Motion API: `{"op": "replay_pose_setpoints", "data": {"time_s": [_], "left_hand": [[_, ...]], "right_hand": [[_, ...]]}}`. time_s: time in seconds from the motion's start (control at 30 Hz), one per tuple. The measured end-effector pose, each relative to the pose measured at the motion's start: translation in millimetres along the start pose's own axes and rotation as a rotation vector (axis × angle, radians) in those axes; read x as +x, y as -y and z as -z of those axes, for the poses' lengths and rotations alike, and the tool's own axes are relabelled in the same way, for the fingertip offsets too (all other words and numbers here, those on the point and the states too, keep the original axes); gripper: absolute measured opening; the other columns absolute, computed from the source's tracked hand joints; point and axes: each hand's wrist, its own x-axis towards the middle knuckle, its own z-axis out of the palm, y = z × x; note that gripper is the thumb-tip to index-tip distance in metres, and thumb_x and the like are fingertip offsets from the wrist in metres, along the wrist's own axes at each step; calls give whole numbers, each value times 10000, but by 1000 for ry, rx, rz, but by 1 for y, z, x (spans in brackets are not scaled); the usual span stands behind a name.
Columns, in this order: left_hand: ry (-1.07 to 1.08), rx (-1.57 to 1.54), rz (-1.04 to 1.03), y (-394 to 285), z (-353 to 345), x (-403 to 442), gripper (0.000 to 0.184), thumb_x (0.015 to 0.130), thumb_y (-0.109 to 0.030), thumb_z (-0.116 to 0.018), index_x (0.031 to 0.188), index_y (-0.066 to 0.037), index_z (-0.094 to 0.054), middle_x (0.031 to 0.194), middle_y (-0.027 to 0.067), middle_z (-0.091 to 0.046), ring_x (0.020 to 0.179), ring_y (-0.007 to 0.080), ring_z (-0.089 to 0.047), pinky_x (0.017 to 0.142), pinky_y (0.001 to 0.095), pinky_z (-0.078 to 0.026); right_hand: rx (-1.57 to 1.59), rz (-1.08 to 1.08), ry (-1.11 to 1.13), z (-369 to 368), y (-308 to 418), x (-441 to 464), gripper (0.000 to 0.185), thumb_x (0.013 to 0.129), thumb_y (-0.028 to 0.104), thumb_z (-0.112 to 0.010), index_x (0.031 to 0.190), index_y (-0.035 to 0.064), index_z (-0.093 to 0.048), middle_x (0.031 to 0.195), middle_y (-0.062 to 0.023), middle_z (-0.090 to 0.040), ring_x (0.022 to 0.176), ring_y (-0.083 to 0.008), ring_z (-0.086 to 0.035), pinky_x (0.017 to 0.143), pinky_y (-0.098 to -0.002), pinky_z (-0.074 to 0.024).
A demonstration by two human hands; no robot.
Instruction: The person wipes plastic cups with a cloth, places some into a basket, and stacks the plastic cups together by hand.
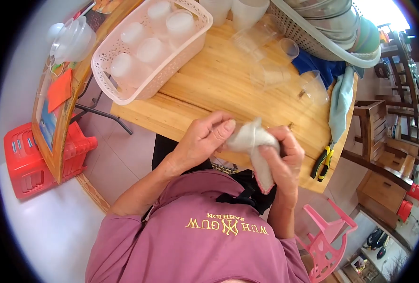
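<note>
In front of my chest, my left hand [208, 141] is closed, fingers and thumb pinched on the edge of what looks like a clear plastic cup, mostly hidden by a cloth. My right hand [285, 158] is wrapped round a pale grey cloth [262, 167] with a pinkish edge; part of it is bunched at the cup and the rest hangs down below my fingers. Both hands are over the near edge of the wooden table [190, 89]. Several clear plastic cups [270, 74] stand or lie on the table beyond my hands.
A pink basket [105, 87] with several translucent white-topped containers stands at the left. A larger basket [308, 40] of bowls is at the back right. Yellow-black pliers [323, 162] and a light blue cloth [341, 104] lie along the right edge. A pink chair [330, 236] stands below.
</note>
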Motion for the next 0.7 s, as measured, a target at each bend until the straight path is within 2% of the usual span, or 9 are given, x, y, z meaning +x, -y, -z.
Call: {"op": "replay_pose_setpoints", "data": {"time_s": [0.1,0.17,0.27,0.3,0.37,0.47,0.53,0.6,0.7], "left_hand": [[-25,-134,32,6,-1,-1,420,1016,-378,-570,1203,-2,-574,951,25,-619,802,90,-566,684,242,-473],[-18,-226,-8,14,5,0,462,987,-305,-641,1291,22,-521,1132,70,-620,925,97,-568,763,258,-495],[-55,-217,-152,24,-1,-1,453,918,-199,-727,1261,27,-537,1159,101,-596,959,150,-582,802,302,-502],[-53,-217,-152,22,-1,1,453,918,-199,-727,1261,27,-537,1159,101,-596,959,150,-582,802,302,-502],[5,432,-446,13,-1,3,493,827,-121,-777,1231,43,-547,1161,158,-572,1006,267,-608,842,359,-506],[-8,620,-606,8,-14,2,521,764,-101,-784,1207,51,-555,1136,201,-557,1028,363,-602,861,394,-507],[-23,663,-618,15,-13,2,530,758,-102,-778,1213,49,-552,1170,208,-554,1041,383,-596,866,413,-512],[4,805,-691,18,-10,0,534,758,-110,-777,1218,41,-553,1181,200,-559,1047,372,-602,873,406,-517],[24,844,-649,24,-1,-2,646,730,-135,-811,1284,49,-533,1263,231,-546,1119,399,-569,949,427,-483]], "right_hand": [[389,-106,-290,9,-2,-3,212,945,94,-589,1115,-34,-593,933,-96,-662,835,-97,-630,700,-243,-512],[472,-134,-344,20,-2,-6,257,956,112,-579,1168,-32,-562,948,-103,-671,859,-109,-643,713,-250,-523],[502,-130,-386,23,-2,-8,424,961,199,-584,1299,-31,-474,1021,-125,-670,914,-172,-674,769,-277,-548],[359,-50,-302,18,4,-7,476,942,233,-608,1306,-42,-471,1096,-145,-643,974,-211,-660,828,-303,-536],[12,185,-95,13,5,0,605,863,244,-702,1333,-50,-459,1291,-172,-537,1162,-286,-567,983,-387,-465],[-345,172,4,-10,19,4,596,830,143,-720,1340,-32,-465,1335,-146,-489,1239,-255,-482,1038,-403,-403],[-376,217,-29,-8,15,9,558,819,74,-714,1321,-21,-492,1227,-104,-547,1104,-190,-550,933,-356,-470],[-121,-145,-26,0,14,7,543,803,44,-719,1292,-36,-498,1116,-165,-574,1001,-253,-607,839,-373,-513],[-194,-99,-139,10,5,10,451,840,22,-671,1266,-34,-536,1068,-124,-580,878,-189,-599,753,-311,-505]]}}
